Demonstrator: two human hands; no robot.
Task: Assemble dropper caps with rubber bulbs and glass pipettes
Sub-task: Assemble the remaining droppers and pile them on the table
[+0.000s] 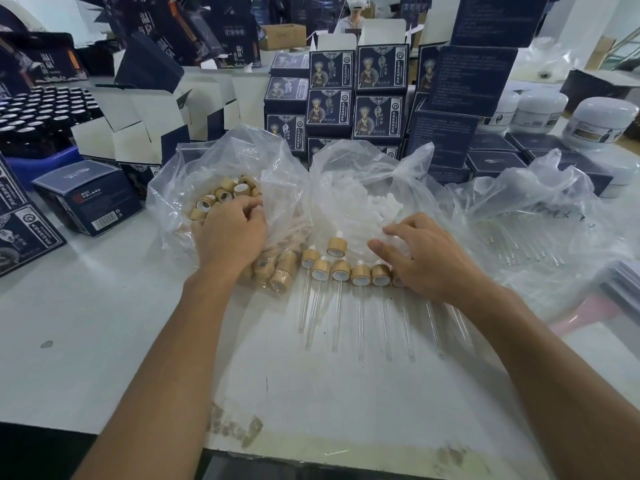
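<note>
White tabletop (104, 341) nearest, with a clear plastic sheet (346, 393) spread on it. On the sheet, a row of assembled droppers (341, 271): tan bamboo-look caps, white bulbs on top, thin glass pipettes pointing toward the camera. One more capped dropper (336, 245) sits just behind the row.

Left hand (230, 233) reaches into the clear plastic bag of loose tan caps (221, 195), fingers curled in among them; cannot tell if it grips one. Right hand (422, 258) rests at the mouth of the clear plastic bag of white rubber bulbs (374, 202), thumb and fingers bent and apart, over the right end of the dropper row; whether it holds a bulb is not visible. Hands well apart.

Right of that, a third clear bag with loose glass pipettes (519, 244). Pink item (585, 313) at far right edge.

Behind the bags: stacked dark blue printed cartons (353, 95), open white-flapped boxes (138, 123), white round jars (602, 119), black-capped bottles (38, 112) at left. A person (355, 12) sits at the far back.
</note>
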